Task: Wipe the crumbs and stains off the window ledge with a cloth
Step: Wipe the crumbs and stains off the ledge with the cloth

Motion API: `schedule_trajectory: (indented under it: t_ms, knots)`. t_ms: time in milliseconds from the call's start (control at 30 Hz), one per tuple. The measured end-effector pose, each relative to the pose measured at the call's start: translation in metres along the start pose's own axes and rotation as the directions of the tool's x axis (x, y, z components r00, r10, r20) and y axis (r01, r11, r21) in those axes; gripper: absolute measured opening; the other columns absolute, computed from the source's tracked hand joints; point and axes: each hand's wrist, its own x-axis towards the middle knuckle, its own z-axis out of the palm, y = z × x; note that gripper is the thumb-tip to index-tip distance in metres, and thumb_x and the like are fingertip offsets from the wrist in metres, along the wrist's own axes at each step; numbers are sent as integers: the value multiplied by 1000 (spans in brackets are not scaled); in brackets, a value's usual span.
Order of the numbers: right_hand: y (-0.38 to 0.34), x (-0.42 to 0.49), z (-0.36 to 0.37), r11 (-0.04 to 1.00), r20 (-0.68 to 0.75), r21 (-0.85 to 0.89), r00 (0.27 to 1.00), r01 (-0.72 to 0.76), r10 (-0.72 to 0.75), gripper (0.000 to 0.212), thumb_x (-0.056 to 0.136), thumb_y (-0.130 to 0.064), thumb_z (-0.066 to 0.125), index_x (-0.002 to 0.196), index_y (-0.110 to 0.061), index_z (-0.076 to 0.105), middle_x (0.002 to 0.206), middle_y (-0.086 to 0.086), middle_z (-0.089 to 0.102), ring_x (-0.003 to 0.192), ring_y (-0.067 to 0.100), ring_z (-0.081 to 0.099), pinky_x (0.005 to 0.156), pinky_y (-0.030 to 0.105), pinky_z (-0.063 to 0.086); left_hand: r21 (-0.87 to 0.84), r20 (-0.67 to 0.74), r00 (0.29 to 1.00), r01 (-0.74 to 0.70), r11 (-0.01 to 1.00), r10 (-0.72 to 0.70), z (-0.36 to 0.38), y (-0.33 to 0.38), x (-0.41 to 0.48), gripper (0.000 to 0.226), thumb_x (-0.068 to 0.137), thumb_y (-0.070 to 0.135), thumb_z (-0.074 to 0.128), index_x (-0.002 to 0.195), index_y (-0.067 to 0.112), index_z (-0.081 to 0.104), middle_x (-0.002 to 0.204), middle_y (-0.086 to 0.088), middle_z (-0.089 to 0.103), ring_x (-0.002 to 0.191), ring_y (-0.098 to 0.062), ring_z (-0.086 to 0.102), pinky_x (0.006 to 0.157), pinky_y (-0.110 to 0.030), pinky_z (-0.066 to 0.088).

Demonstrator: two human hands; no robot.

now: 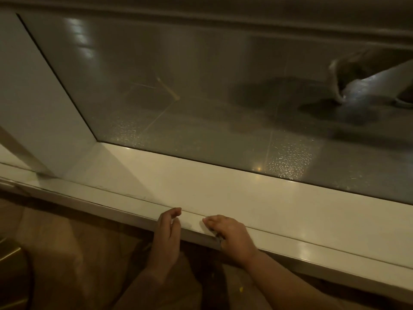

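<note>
The white window ledge (223,193) runs from the left down to the lower right, below a large glass pane (201,97). My left hand (168,231) rests at the ledge's front edge with its fingers loosely curled and thumb apart, and it holds nothing. Just to its right, my right hand (231,237) lies palm down. Its bent fingertips touch the ledge's front strip, and nothing shows in it. No cloth is in view. The light is too dim to make out crumbs or stains on the ledge.
A metal strip (111,214) lines the ledge's front edge. A white frame post (38,104) rises at the left. Behind the glass are a speckled tiled floor and a pale object (357,86) at the right. My knees (73,260) are below the ledge.
</note>
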Motion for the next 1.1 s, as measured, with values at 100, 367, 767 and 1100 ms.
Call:
schedule_trajectory:
  t_ms: [100,367,767,1100]
  knots:
    - [17,-14,-9,999,-1,-23,1000,30,-30,55,73,-6,57,125,-24,59,128,-6,62,115,12,57,98,18,39,7,7,1000,26,1000,-26,3,4,-6,23,98,9,36,113,21,50,114,2,54,108,-9,50,92,-21,37]
    - [52,-66,-37,995,-67,-86,997,-44,38,56,68,-5,56,121,-24,63,121,-5,65,107,14,63,93,21,43,39,43,998,46,998,-48,26,15,-22,28,98,9,37,121,12,52,115,0,55,111,-12,50,100,-28,40]
    - [101,-137,-88,972,-146,-182,981,-151,125,57,69,2,58,122,-20,62,119,-2,67,104,17,64,90,25,48,153,177,984,-30,988,2,89,42,-40,33,98,10,37,129,8,47,129,-9,53,118,-17,47,105,-34,37]
    - [138,-206,-142,935,-198,-268,963,-232,183,65,48,4,75,108,-20,70,104,-6,72,89,13,70,74,21,55,373,259,966,-116,921,17,121,33,-61,44,95,8,44,138,0,39,140,-18,45,131,-29,40,113,-39,27]
